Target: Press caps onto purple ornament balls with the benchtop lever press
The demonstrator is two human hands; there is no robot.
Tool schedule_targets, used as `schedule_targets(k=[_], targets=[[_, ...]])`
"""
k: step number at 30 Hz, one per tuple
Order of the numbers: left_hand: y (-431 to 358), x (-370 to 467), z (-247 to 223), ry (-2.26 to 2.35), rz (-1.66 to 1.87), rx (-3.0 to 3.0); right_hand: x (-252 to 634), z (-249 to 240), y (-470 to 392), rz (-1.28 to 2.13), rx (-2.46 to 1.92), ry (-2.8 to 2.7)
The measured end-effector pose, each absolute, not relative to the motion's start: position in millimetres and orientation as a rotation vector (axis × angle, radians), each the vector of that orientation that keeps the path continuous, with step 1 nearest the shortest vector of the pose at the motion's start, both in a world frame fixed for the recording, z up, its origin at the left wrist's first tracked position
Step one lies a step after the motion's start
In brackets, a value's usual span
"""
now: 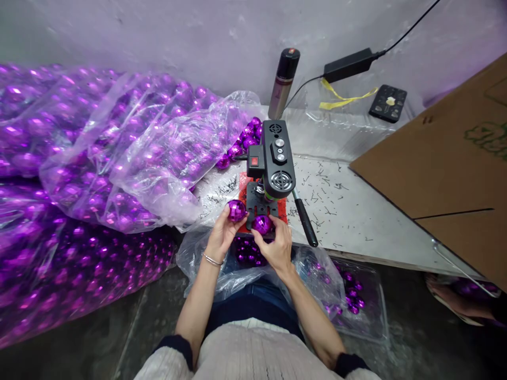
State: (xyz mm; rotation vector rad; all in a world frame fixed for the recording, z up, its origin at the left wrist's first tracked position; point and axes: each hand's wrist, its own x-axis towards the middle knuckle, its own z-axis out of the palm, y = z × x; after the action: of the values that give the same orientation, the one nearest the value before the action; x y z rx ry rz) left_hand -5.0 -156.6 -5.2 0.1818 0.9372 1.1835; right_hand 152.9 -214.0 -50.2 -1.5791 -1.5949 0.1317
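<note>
A shiny, mirror-faceted purple ball (pixel 236 210) is gripped by the fingers of the left hand (pixel 222 233), a second, matching ball (pixel 262 225) by those of the right hand (pixel 278 247); both are held at 7 o'clock from the black machine (pixel 278 158), near the edge of the bench (pixel 356 227). Room is hemmed in at 9 o'clock by a plastic bag (pixel 162 206); at 3 o'clock, past the lever (pixel 307 221), open bench is bounded by a cardboard box (pixel 435 174)

The one view, worn on the head, looks forward and steeply down from above and behind the left hand (pixel 223 235) and the right hand (pixel 279 244), near them yet wide enough to take in the person's torso (pixel 253 351) on their near side and the pale wall (pixel 178 37) beyond them.
</note>
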Motion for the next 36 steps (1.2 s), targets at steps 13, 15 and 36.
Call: schedule_targets(k=[13, 15, 36], targets=[[-148, 27, -19, 1.236, 1.159, 0.901, 187, -58, -277, 0.168, -1.466, -1.832], [-145, 31, -19, 1.331, 1.150, 1.053, 192, -51, -269, 0.116, -1.456, -1.774], [-130, 37, -47, 1.227, 1.170, 1.597, 211, 4, -232, -0.137, -1.237, -1.545]])
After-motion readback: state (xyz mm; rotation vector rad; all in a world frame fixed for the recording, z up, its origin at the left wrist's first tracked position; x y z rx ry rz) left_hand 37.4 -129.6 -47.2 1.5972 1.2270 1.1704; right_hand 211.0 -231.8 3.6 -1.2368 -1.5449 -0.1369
